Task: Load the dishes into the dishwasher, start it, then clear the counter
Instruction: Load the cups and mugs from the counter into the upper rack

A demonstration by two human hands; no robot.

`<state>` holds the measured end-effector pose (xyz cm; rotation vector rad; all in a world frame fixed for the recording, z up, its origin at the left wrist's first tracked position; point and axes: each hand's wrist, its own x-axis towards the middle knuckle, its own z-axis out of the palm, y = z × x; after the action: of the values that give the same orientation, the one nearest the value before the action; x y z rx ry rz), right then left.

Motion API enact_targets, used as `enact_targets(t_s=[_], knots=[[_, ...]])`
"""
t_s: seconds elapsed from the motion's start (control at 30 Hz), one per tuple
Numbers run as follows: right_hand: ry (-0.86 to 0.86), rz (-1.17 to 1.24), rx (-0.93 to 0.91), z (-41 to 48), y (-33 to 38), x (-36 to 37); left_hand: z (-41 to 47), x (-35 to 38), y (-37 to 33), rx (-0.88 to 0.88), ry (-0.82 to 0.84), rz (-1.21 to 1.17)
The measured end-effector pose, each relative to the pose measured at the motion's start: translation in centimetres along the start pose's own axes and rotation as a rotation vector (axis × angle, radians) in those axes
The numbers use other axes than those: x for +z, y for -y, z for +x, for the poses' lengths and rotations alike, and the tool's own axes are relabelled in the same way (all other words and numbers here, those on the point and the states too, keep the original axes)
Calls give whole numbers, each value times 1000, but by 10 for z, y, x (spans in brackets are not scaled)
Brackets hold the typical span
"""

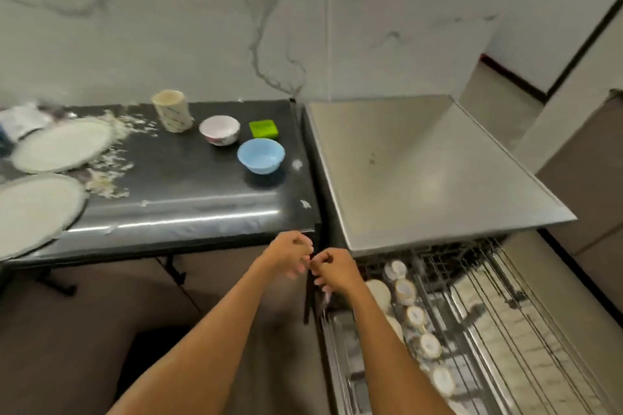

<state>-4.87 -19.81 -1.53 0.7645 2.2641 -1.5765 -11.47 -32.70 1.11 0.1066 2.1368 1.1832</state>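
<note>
Curled and empty, the left grip (290, 254) and right grip (332, 271) nearly touch, just beside the dishwasher's (438, 178) rack (488, 296) of cups (415, 315). The blue bowl (261, 156), white bowl (219, 130) and plates (60, 145) lie well beyond on the tabletop (188, 185).

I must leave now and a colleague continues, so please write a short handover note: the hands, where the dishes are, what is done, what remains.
Left hand and right hand: fingers curled, close together by the counter edge, nothing seen in them.
Dishwasher open, rack pulled out, cups already in it.
On the counter: far plate, near plate, cup, white bowl, blue bowl, sponge, crumbs.
Left: load these dishes, start the machine, clear the counter.
</note>
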Motion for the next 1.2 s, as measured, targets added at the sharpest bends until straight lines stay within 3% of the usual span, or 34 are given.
enact_targets(t_s=[0.27,0.53,0.9,1.2], knots=[[-85,-78,-278,11,153,94,-39,-175,32,121,-365,-152],[-42,-161,-456,30,257,199,-50,-308,71,201,-582,-179],[-14,-132,-462,135,330,242,39,-395,79,192,-643,-149],[65,-158,-451,247,386,254,135,-447,42,90,-654,-177]])
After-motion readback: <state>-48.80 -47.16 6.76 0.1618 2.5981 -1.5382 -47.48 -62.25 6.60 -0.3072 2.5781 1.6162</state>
